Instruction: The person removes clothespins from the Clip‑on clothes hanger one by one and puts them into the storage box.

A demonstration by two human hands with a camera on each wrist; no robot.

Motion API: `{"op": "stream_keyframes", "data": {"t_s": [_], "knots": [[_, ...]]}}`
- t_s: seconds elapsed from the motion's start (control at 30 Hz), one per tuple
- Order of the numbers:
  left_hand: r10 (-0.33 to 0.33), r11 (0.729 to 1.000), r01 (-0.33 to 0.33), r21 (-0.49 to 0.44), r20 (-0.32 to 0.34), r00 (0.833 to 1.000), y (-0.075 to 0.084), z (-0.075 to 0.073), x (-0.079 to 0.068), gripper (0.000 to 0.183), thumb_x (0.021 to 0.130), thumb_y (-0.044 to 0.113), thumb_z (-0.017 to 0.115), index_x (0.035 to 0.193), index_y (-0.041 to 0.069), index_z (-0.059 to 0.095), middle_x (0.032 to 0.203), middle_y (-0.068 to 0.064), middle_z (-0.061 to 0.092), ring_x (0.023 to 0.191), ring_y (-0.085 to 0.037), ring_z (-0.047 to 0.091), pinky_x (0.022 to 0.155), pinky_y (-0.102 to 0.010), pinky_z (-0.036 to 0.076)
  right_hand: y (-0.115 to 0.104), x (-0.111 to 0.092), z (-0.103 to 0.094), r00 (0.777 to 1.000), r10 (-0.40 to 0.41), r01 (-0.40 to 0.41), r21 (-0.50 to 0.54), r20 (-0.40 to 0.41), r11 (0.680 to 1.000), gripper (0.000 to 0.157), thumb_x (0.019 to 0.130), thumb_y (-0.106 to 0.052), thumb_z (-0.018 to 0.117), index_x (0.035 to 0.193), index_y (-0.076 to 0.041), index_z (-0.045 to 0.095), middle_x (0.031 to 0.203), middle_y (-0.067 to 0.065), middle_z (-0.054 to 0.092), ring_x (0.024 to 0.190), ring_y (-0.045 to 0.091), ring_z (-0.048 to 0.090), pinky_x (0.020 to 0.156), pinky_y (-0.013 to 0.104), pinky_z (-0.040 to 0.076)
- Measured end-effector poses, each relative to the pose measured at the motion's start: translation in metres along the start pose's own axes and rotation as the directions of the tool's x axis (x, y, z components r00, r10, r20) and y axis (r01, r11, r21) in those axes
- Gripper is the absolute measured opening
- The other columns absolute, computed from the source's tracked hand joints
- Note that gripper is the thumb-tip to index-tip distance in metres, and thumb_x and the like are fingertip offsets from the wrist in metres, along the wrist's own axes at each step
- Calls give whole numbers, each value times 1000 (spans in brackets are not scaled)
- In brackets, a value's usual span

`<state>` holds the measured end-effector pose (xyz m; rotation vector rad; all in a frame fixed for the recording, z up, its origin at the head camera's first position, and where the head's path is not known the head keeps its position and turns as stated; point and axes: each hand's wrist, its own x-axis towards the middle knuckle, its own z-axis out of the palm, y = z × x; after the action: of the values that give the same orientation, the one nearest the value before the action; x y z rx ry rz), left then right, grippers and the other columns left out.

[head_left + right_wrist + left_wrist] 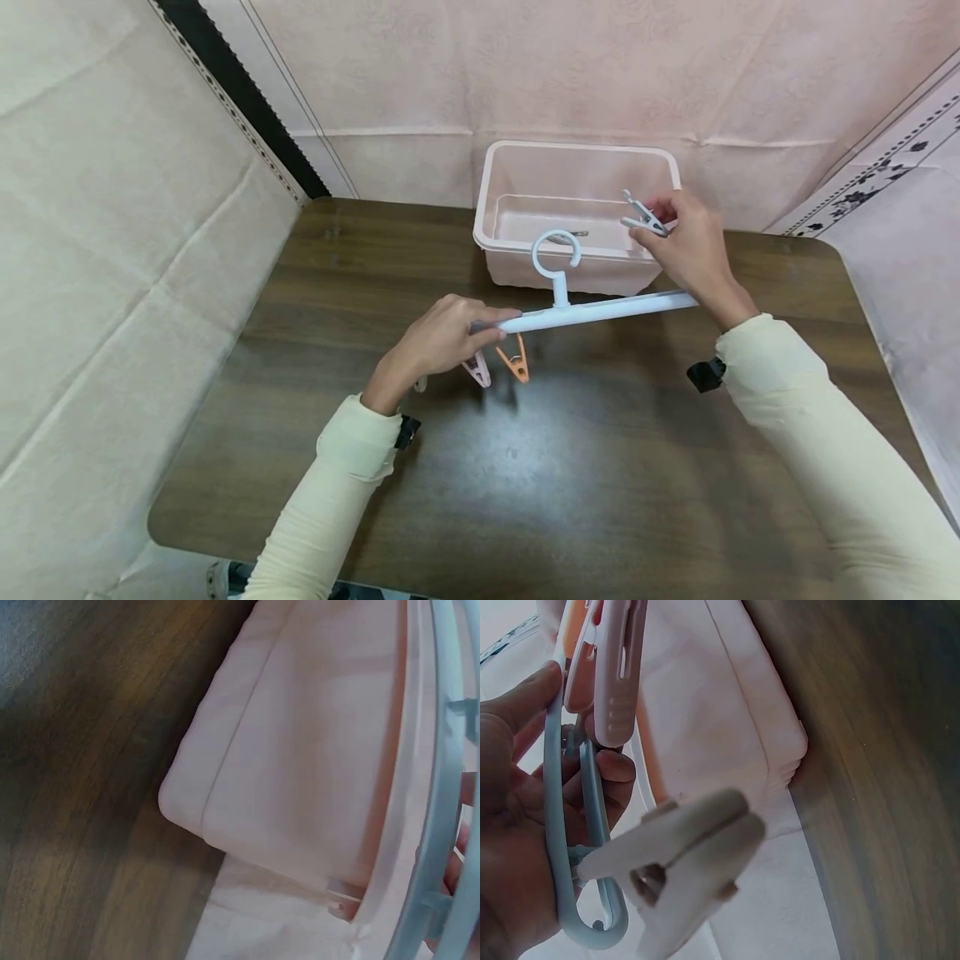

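My left hand (442,333) grips the left end of a light blue clothes hanger (607,311), held above the table with its hook upward. An orange clothespin (517,367) and a pink clothespin (480,371) hang from the hanger near that hand. In the left wrist view, a greyish-white clothespin (705,855) sits at the hanger's end. My right hand (693,242) pinches a pale blue clothespin (647,218) over the right side of a pink bin (581,147). The hanger's right end passes by the right wrist; the right wrist view barely shows the fingers.
The bin stands at the back of the brown wooden table (525,483), close to the cloth-covered wall (585,75). Inside it, a small greyish item (579,234) shows partly behind the hanger's hook. Cloth also hangs at the left and right sides.
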<state>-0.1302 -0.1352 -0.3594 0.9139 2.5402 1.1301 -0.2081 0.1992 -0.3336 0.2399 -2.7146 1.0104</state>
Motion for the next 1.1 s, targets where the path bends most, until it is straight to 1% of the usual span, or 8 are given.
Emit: {"op": "stream_keyframes", "data": {"t_s": [0.1, 0.2, 0.33, 0.43, 0.6, 0.7, 1.0, 1.1], "knots": [[-14, 1000, 14, 2, 1, 1000, 0, 2, 0, 37, 97, 10, 68, 133, 14, 67, 99, -7, 71, 52, -16, 64, 45, -26, 50, 3, 4, 3, 1000, 21, -21, 1, 20, 1000, 36, 92, -16, 73, 120, 4, 61, 105, 18, 61, 85, 25, 54, 65, 22, 42], [-27, 999, 27, 22, 4, 1000, 0, 2, 0, 37, 97, 11, 69, 133, 14, 67, 101, -7, 71, 50, -12, 63, 44, -26, 50, 6, 7, 6, 998, 42, -42, -7, 40, 999, 36, 92, -15, 73, 120, 4, 61, 107, 19, 61, 88, 27, 55, 69, 27, 43], [-38, 998, 37, 50, 6, 999, 1, 2, -1, 36, 96, 11, 69, 132, 15, 68, 100, -8, 71, 48, -10, 62, 43, -26, 49, 10, 12, 14, 995, 69, -68, -18, 74, 998, 35, 93, -14, 71, 121, 4, 59, 110, 20, 61, 94, 29, 56, 74, 34, 44], [-26, 998, 25, 62, 2, 1000, 0, 1, -2, 37, 96, 9, 70, 132, 15, 68, 92, -7, 71, 47, -9, 61, 42, -26, 47, 12, 15, 20, 992, 84, -82, -22, 91, 996, 35, 94, -13, 70, 122, 5, 58, 110, 21, 61, 95, 31, 56, 75, 37, 44], [1, 997, -1, 75, 0, 1000, -1, 1, -2, 37, 96, 10, 70, 132, 14, 68, 74, -3, 63, 47, -8, 58, 42, -25, 44, 14, 18, 26, 992, 90, -85, -60, 87, 995, 36, 93, -12, 71, 122, 4, 57, 109, 21, 61, 94, 32, 55, 75, 41, 43], [-5, 996, 5, 84, 2, 1000, -1, 1, -1, 36, 96, 12, 70, 131, 14, 68, 69, 0, 57, 47, -8, 57, 42, -25, 44, 15, 18, 27, 992, 96, -91, -71, 80, 993, 36, 93, -13, 71, 123, 4, 57, 110, 21, 61, 95, 33, 55, 78, 43, 43], [-27, 997, 26, 67, 22, 999, -1, 1, -2, 35, 97, 12, 69, 131, 14, 68, 76, -7, 62, 50, -13, 61, 43, -25, 47, 14, 16, 27, 993, 96, -92, -55, 75, 994, 39, 94, -16, 71, 125, 4, 57, 111, 21, 60, 97, 34, 54, 79, 44, 42], [-24, 997, 22, 76, 25, 999, -1, 1, -2, 35, 97, 13, 68, 132, 15, 68, 75, -4, 60, 50, -13, 62, 43, -25, 47, 15, 16, 27, 995, 80, -78, -34, 56, 996, 39, 94, -18, 72, 123, 4, 59, 110, 21, 61, 99, 34, 54, 82, 46, 41]]}}
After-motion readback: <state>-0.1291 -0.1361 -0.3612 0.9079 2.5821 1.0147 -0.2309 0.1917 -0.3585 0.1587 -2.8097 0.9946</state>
